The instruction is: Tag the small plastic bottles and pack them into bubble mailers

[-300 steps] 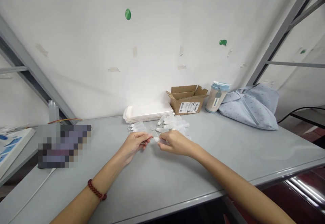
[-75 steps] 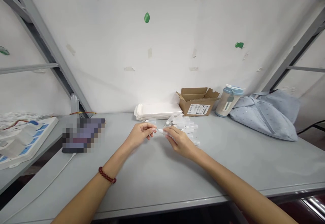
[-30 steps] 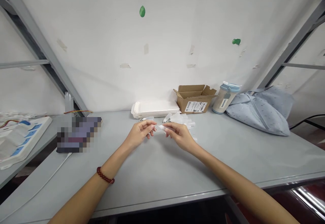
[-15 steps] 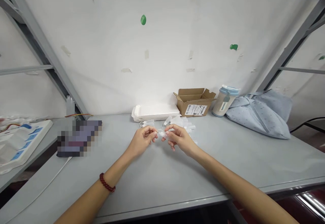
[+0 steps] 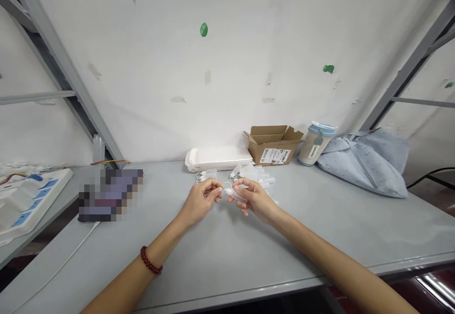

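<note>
My right hand (image 5: 254,198) pinches a small translucent plastic tube (image 5: 232,192) with thumb and fingers, its body partly hidden in the grip. A thin ring (image 5: 228,182) shows at the tube's left end. Opposite it, the fingertips of my left hand (image 5: 202,200) are pressed together at the ring's left side. Both hands are held over the grey table, fingertips a little apart. Just behind them lie several similar clear plastic pieces (image 5: 258,174), some with metal rings, and a smaller group (image 5: 208,175) farther left.
A stack of flat white pieces (image 5: 220,156) lies by the wall. To its right stand an open cardboard box (image 5: 273,145), a blue-lidded cup (image 5: 314,145) and a light blue cloth bag (image 5: 362,162). A pixelated object (image 5: 112,195) with a white cable (image 5: 60,262) is at left.
My hands sit slightly lower in view. The tube has turned so that its ring and body show more plainly between my fingertips. The view has shifted a little.
</note>
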Demonstrator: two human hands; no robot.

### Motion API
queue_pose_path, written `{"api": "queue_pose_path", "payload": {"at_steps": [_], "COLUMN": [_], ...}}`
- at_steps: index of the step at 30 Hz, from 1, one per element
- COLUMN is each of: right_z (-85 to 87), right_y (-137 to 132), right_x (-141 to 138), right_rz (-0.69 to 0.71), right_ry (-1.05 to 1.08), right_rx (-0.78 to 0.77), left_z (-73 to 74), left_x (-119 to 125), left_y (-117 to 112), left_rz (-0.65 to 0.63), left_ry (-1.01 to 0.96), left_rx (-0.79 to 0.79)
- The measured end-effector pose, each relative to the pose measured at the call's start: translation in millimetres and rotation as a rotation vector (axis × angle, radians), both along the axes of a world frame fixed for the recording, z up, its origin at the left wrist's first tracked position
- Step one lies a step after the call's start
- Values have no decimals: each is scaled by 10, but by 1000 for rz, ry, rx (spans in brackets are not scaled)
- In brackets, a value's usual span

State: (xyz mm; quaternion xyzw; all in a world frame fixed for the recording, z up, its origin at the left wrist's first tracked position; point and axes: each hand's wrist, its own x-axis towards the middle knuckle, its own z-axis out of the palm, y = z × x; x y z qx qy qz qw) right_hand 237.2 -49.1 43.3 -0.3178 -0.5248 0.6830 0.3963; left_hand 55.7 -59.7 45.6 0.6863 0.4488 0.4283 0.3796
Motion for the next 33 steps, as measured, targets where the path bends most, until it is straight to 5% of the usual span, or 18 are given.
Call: {"api": "queue_pose_path", "payload": {"at_steps": [14, 18, 21, 26, 33], "right_z": [26, -9, -42, -147, -299], "right_y": [48, 119, 189, 301, 364], "right_x": [-4, 31, 86, 157, 123], "right_rz": [30, -46, -186, -363, -351], "right_ry": [-81, -185, -312, -593, -1042], "right_rx": [-1, 71, 249, 798, 1308], "left_z": [130, 203, 200, 54, -230], "left_x": [-84, -283, -435, -511, -477], "left_y": [57, 166, 255, 345, 458], "left_rz": [-26, 96, 266, 363, 482], "left_ry": [42, 37, -23, -97, -139], "left_rx": [-43, -31, -55, -168, -160]}}
